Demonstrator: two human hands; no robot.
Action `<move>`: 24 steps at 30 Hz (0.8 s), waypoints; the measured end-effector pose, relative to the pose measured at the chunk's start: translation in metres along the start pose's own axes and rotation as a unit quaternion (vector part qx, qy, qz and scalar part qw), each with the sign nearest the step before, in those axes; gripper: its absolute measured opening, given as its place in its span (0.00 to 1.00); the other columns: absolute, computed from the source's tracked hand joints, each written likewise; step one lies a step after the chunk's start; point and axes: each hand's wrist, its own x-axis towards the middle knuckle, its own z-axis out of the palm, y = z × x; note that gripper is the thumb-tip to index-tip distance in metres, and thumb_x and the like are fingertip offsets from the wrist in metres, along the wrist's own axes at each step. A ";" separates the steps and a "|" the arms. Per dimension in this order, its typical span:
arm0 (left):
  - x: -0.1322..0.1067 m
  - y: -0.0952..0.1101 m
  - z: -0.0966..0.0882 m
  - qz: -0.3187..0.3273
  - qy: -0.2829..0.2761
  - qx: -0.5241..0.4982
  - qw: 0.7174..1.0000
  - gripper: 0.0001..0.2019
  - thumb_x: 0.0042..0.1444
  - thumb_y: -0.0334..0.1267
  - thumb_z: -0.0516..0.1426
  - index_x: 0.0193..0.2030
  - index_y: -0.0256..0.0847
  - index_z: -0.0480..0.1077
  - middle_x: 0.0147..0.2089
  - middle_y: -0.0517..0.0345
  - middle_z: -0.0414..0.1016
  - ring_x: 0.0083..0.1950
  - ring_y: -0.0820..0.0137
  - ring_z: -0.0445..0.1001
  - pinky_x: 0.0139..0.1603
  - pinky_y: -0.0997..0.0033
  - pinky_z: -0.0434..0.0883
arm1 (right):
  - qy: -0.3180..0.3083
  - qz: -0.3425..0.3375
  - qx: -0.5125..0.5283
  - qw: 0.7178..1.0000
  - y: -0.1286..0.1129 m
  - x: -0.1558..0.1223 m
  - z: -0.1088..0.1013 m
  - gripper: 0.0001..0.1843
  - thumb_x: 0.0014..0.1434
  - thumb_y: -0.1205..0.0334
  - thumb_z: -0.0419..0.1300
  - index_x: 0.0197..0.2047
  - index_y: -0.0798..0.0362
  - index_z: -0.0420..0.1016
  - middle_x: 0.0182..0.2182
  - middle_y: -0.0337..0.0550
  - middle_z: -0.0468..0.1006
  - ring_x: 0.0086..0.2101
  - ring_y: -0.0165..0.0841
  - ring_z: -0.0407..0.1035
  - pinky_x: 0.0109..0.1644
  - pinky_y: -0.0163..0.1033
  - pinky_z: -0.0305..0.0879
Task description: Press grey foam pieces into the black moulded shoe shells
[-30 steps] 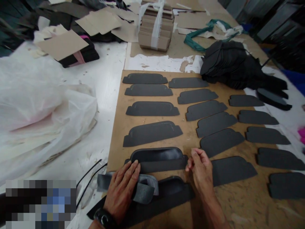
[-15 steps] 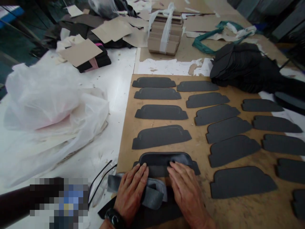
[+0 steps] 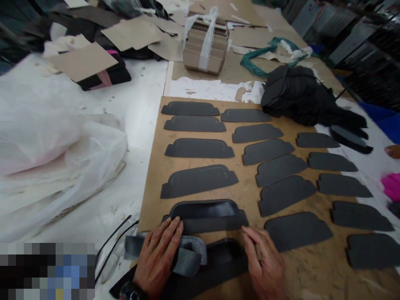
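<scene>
A dark panel with a glossy raised curved piece along its upper part lies in front of me. My left hand rests flat with fingers stretched out, its tips on the panel's left end. Beneath and beside that palm are curled grey strips. My right hand is at the panel's right end, fingers drawn together and tips touching near its corner; whatever they pinch is hidden. Closer to me, another dark panel with a glossy recess lies partly under my left hand.
Rows of flat dark panels lie on the brown board. A black stack and a tied cardboard bundle stand farther back. White plastic sheeting covers the left side. Part of another person's hand shows at the right edge.
My right hand has slid off the glossy piece to the panel's right end, its fingers closing together. My left hand stays at the left end. The view has shifted to the right.
</scene>
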 end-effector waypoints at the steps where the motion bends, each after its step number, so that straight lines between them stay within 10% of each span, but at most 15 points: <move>1: 0.000 0.001 -0.001 0.000 0.001 0.009 1.000 0.28 0.51 0.20 0.41 0.55 0.41 0.64 0.55 0.55 0.67 0.57 0.65 0.61 0.56 0.64 0.54 | -0.007 0.000 0.004 1.000 0.000 0.002 0.002 0.10 0.59 0.69 0.52 0.44 0.52 0.68 0.36 0.43 0.72 0.38 0.30 0.69 0.41 0.35 0.66; 10: -0.005 0.005 0.002 -0.012 0.014 0.016 1.000 0.26 0.51 0.19 0.42 0.54 0.38 0.64 0.52 0.51 0.67 0.58 0.64 0.58 0.56 0.63 0.57 | -0.157 -0.076 0.022 0.984 -0.046 0.061 0.058 0.12 0.60 0.66 0.50 0.46 0.52 0.69 0.43 0.46 0.69 0.43 0.33 0.67 0.46 0.38 0.67; 17: 0.000 0.011 -0.008 -0.018 -0.001 0.042 0.999 0.20 0.58 0.24 0.41 0.52 0.37 0.65 0.41 0.50 0.67 0.43 0.63 0.63 0.45 0.60 0.63 | -0.393 -0.187 -0.015 0.900 -0.063 0.102 0.078 0.16 0.58 0.67 0.53 0.49 0.45 0.68 0.44 0.42 0.65 0.37 0.29 0.68 0.38 0.33 0.66; 24: 0.001 0.012 -0.008 -0.025 -0.015 0.019 0.999 0.18 0.60 0.26 0.42 0.53 0.34 0.64 0.41 0.49 0.65 0.43 0.62 0.61 0.42 0.60 0.64 | -0.463 -0.223 -0.024 0.857 -0.068 0.126 0.086 0.09 0.57 0.68 0.55 0.41 0.48 0.69 0.41 0.38 0.65 0.32 0.26 0.65 0.33 0.31 0.58</move>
